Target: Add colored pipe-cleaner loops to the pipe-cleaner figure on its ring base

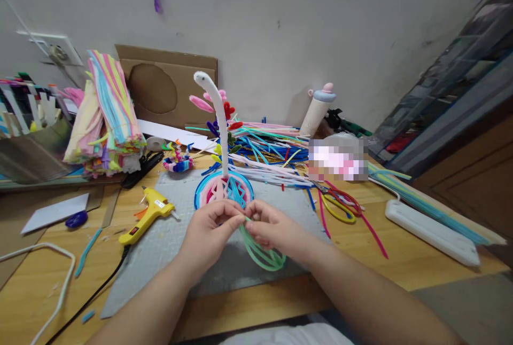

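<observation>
Both my hands meet over the grey cutting mat (pixel 172 275). Between the fingertips of my left hand (pixel 212 230) and my right hand (pixel 276 227) is one end of a bundle of looped green pipe cleaners (pixel 262 254). The loops hang down below my right hand, toward me. Just behind my hands stands a pipe-cleaner craft (pixel 222 126): a tall white fuzzy stem with a curved top rises from a round blue and pink base (pixel 204 190). My hands hide the base's front edge. Pink, red and purple fuzzy pieces show around the stem.
At left lies a yellow hot glue gun (pixel 150 214) with a black cord. Red and yellow scissors (pixel 340 203) and a white power strip (pixel 433 233) are at right. Bundled pipe cleaners (pixel 114 104) stand back left; loose ones (pixel 272 169) spread behind. A bottle (pixel 318 110) stands near the wall.
</observation>
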Action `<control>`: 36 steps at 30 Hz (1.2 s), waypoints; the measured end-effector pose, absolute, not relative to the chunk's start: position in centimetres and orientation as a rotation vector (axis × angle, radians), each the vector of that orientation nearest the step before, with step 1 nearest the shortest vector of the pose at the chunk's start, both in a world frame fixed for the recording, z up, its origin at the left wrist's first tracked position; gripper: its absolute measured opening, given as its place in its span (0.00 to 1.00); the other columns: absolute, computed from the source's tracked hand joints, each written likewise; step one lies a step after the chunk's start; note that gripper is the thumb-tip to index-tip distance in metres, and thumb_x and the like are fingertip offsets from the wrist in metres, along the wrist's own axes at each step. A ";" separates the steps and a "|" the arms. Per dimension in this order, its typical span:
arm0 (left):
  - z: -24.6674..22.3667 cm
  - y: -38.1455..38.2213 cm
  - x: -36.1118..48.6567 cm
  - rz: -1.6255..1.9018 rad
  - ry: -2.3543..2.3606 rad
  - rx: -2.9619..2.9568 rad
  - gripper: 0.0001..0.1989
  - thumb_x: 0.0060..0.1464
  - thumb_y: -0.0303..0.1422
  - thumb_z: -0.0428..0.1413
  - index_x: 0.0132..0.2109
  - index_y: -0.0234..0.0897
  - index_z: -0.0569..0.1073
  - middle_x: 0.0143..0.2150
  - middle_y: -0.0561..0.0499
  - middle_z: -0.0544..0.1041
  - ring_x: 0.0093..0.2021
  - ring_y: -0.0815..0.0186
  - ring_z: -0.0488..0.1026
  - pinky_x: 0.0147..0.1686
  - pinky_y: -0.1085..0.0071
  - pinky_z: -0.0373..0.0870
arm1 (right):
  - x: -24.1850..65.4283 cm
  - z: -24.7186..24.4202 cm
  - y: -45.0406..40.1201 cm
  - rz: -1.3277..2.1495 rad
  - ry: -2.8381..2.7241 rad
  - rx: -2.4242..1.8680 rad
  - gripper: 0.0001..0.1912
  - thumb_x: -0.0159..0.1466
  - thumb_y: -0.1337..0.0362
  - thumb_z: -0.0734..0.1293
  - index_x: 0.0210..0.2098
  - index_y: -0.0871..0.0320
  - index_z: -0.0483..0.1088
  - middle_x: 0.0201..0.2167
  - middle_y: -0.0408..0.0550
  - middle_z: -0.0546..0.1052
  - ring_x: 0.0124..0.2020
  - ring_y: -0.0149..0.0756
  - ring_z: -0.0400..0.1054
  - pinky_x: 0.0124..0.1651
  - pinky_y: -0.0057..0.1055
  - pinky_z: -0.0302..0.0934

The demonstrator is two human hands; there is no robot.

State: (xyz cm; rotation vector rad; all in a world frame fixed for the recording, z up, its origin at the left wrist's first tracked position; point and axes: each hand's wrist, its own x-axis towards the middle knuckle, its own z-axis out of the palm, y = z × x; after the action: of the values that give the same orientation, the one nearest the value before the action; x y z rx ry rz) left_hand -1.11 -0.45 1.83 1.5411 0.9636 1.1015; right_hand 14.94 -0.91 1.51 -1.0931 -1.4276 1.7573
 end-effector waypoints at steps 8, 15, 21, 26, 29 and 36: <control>1.8 -0.3 -1.7 1.204 1.020 1.655 0.05 0.51 0.29 0.56 0.28 0.35 0.73 0.43 0.44 0.75 0.46 0.60 0.71 0.41 0.67 0.69 | 15.4 0.9 -0.4 1.525 -1.487 -1.059 0.14 0.61 0.53 0.60 0.28 0.58 0.62 0.14 0.33 0.53 0.14 0.22 0.44 0.17 0.22 0.39; 2.2 -0.5 -1.7 1.201 1.005 1.772 0.04 0.51 0.29 0.57 0.29 0.36 0.75 0.47 0.44 0.75 0.44 0.60 0.73 0.44 0.63 0.69 | 15.3 0.6 -0.2 1.574 -1.319 -1.043 0.16 0.59 0.50 0.62 0.29 0.57 0.61 0.11 0.31 0.51 0.12 0.22 0.42 0.14 0.21 0.37; 2.3 -0.6 -1.7 1.164 1.020 1.807 0.05 0.51 0.28 0.56 0.28 0.37 0.75 0.47 0.44 0.76 0.48 0.58 0.72 0.48 0.60 0.66 | 15.2 0.3 -0.2 1.558 -1.326 -1.022 0.15 0.60 0.51 0.62 0.31 0.58 0.63 0.12 0.32 0.54 0.12 0.22 0.44 0.14 0.21 0.39; 2.3 -0.7 -1.6 1.143 1.032 1.828 0.05 0.51 0.29 0.56 0.28 0.37 0.74 0.47 0.44 0.77 0.49 0.58 0.71 0.49 0.60 0.64 | 15.2 0.4 -0.2 1.569 -1.309 -1.018 0.16 0.59 0.50 0.62 0.31 0.58 0.64 0.12 0.32 0.54 0.12 0.22 0.43 0.14 0.21 0.38; 2.4 -0.7 -1.6 1.129 1.036 1.827 0.05 0.51 0.29 0.56 0.28 0.38 0.74 0.47 0.44 0.77 0.49 0.58 0.71 0.50 0.60 0.63 | 15.2 0.6 -0.2 1.580 -1.305 -1.017 0.16 0.59 0.50 0.62 0.30 0.58 0.63 0.11 0.32 0.54 0.12 0.22 0.43 0.14 0.21 0.38; 2.5 -0.9 -1.4 1.064 1.029 1.833 0.04 0.50 0.29 0.57 0.28 0.38 0.75 0.47 0.46 0.77 0.46 0.60 0.73 0.49 0.62 0.64 | 15.2 0.6 -0.2 1.606 -1.270 -0.993 0.15 0.59 0.51 0.63 0.29 0.59 0.63 0.12 0.32 0.55 0.12 0.21 0.43 0.13 0.20 0.38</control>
State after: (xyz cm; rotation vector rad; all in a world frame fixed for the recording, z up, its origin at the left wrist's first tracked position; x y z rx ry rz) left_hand -1.42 -0.94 2.50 1.8333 1.0288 1.0637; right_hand 15.17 -0.21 0.60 -0.9933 -1.2701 1.6056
